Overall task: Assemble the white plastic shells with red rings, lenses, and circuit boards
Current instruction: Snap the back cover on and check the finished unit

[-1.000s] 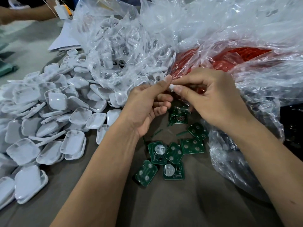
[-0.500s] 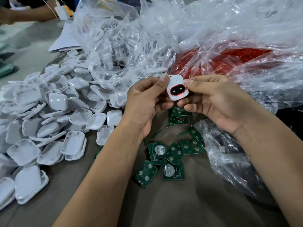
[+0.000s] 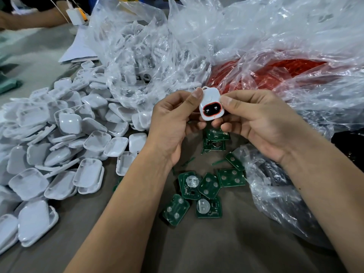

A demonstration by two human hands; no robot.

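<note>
A small white shell [image 3: 210, 104] with a red ring around a dark lens window is held up facing me at centre. My left hand [image 3: 173, 123] pinches its left edge with thumb and fingers. My right hand [image 3: 254, 119] pinches its right edge. Several green circuit boards [image 3: 201, 186] lie scattered on the table below my hands. A heap of white shell halves [image 3: 59, 146] covers the left side. Red rings [image 3: 271, 73] show through a clear plastic bag at the back right.
A clear bag of white parts [image 3: 141, 56] sits behind the heap. Crumpled plastic [image 3: 275, 194] spreads along the right. Another person's arm [image 3: 29, 18] and a white charger [image 3: 75, 15] are at the far left. Brown table surface [image 3: 206, 249] lies in front.
One second ago the shell was hidden between my fingertips. Since then I have turned it so that its red-ringed lens faces me, and both hands have shifted slightly lower.
</note>
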